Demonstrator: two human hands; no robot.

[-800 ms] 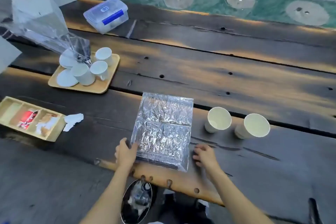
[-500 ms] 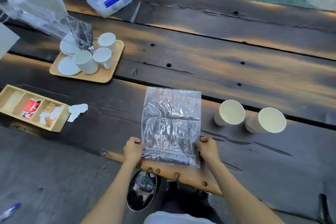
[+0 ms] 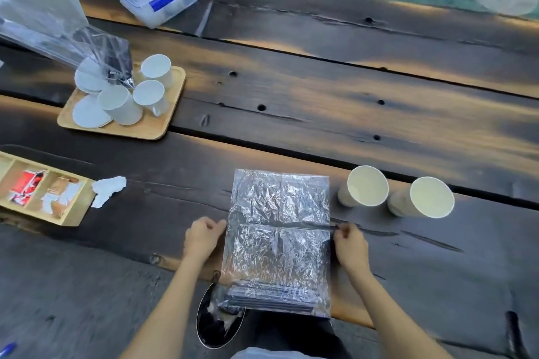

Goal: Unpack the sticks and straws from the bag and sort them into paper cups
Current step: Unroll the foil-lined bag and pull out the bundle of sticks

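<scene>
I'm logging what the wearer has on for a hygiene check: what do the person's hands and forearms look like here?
Both forearms are bare as far as the frame shows, no sleeves in view. The left hand and right hand wear no gloves; no rings, watch or bracelet are visible.

Crinkled clear plastic bag (image 3: 278, 239) lying flat at the near table edge, its near end overhanging, dark sticks or straws (image 3: 271, 299) bunched inside that end, two empty paper cups (image 3: 364, 187) (image 3: 423, 198) upright just right of it, side by side
</scene>
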